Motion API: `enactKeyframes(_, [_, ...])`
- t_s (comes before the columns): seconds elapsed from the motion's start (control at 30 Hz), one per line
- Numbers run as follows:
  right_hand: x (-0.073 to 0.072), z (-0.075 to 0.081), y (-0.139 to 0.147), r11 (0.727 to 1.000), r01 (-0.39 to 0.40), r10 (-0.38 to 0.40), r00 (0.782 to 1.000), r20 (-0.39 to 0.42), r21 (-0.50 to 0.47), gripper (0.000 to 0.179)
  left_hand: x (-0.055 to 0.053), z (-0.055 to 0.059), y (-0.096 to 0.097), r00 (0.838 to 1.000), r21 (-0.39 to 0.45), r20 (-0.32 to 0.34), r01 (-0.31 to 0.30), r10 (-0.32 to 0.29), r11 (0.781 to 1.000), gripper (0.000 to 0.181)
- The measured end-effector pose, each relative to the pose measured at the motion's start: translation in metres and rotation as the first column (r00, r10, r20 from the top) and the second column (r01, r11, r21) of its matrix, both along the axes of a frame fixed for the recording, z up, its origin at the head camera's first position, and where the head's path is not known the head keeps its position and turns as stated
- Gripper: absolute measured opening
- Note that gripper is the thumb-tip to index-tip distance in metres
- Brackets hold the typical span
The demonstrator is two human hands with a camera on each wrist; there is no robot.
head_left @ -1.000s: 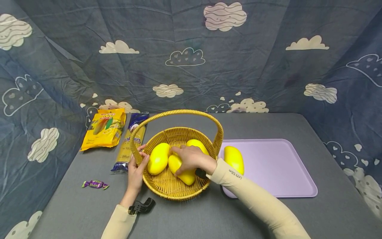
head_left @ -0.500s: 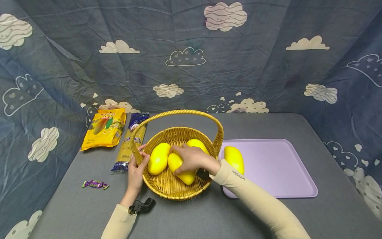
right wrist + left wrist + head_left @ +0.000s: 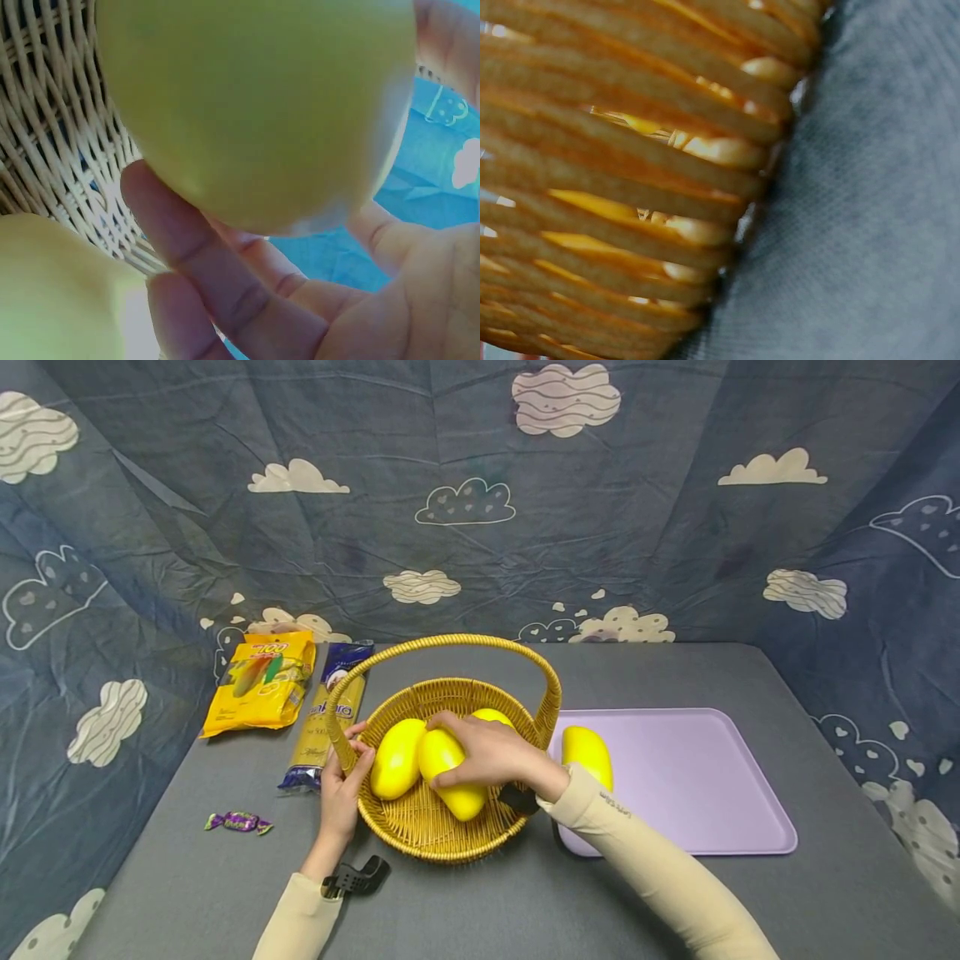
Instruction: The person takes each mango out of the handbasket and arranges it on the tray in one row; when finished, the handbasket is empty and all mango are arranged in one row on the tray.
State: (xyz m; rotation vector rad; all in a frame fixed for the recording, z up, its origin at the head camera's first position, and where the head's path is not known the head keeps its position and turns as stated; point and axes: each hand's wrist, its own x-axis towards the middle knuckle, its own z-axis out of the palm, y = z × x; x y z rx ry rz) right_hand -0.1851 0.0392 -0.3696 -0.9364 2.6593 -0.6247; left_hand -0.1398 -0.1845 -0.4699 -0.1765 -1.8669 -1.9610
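My right hand point(image 3: 491, 752) holds a yellow mango point(image 3: 459, 797) inside the wicker basket point(image 3: 427, 852), thumb on the near side and fingers over the far side. The right wrist view shows the fingers point(image 3: 225, 285) curled against this mango point(image 3: 262, 112). Left of it in the basket lies a second mango point(image 3: 397, 760). A third mango point(image 3: 492, 717) lies behind my right hand and is partly covered by it. My left hand point(image 3: 343, 793) grips the basket's left side at the foot of the handle. Only the wicker wall point(image 3: 630, 172) and grey cloth fill the left wrist view.
A lilac tray point(image 3: 690, 785) with one mango point(image 3: 587, 756) at its left end lies right of the basket. To the left are a pasta packet point(image 3: 318, 735), a yellow snack bag point(image 3: 262, 685) and a purple wrapped candy point(image 3: 238, 822). The basket handle point(image 3: 450, 642) arches above the mangoes.
My right hand has shifted slightly toward the right, and the mango in its grip has moved up and a little left. My left hand and the basket have stayed in place.
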Motion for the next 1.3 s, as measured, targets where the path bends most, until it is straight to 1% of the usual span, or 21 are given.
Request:
enactKeyframes(0.1, [0.001,0.003,0.002,0.999,0.024,-0.024,1.000,0.011,-0.038,0.069,0.000,0.001,0.000,1.000,0.003,0.008,0.006,-0.006,1.000,0.008])
enactKeyframes(0.13, [0.001,0.003,0.003,0.998,0.031,-0.030,0.999,0.009,-0.046,0.069,0.001,0.004,0.000,1.000,0.002,0.017,0.007,-0.007,1.000,0.008])
enactKeyframes(0.3, [0.005,0.008,0.006,0.995,0.047,-0.049,0.999,-0.014,-0.091,0.071,0.009,0.022,0.006,0.999,-0.007,0.037,0.014,-0.013,1.000,0.011])
enactKeyframes(0.37, [0.007,0.010,0.007,0.992,0.052,-0.054,0.998,-0.020,-0.116,0.072,0.011,0.027,0.008,0.999,-0.009,0.034,0.014,-0.014,1.000,0.015])
enactKeyframes(0.47, [0.009,0.013,0.009,0.985,0.064,-0.068,0.997,-0.020,-0.160,0.074,0.012,0.028,0.007,0.999,-0.008,0.038,0.011,-0.010,1.000,0.014])
enactKeyframes(0.6, [0.013,0.016,0.013,0.969,0.072,-0.083,0.996,-0.034,-0.234,0.075,0.012,0.028,0.008,0.999,-0.013,0.042,0.006,-0.006,1.000,0.011])
enactKeyframes(0.73, [0.018,0.018,0.019,0.950,0.067,-0.096,0.992,-0.080,-0.304,0.075,0.012,0.028,0.008,0.999,-0.012,0.037,0.012,-0.011,1.000,0.013])
enactKeyframes(0.83, [0.021,0.020,0.023,0.929,0.052,-0.098,0.989,-0.107,-0.366,0.074,0.012,0.029,0.008,0.999,-0.007,0.029,0.015,-0.014,1.000,0.016])
enactKeyframes(1.03, [0.029,0.020,0.035,0.874,0.022,-0.087,0.990,-0.111,-0.486,0.074,0.011,0.028,0.008,0.999,0.007,0.036,0.017,-0.017,1.000,0.020])
enactKeyframes(1.13, [0.035,0.018,0.043,0.858,0.016,-0.091,0.988,-0.123,-0.514,0.075,0.009,0.025,0.007,0.999,0.014,0.041,0.023,-0.024,1.000,0.023])
enactKeyframes(1.3, [0.042,0.016,0.056,0.838,-0.006,-0.097,0.982,-0.161,-0.545,0.078,0.003,0.010,0.002,0.999,0.021,0.031,0.019,-0.019,1.000,0.019])
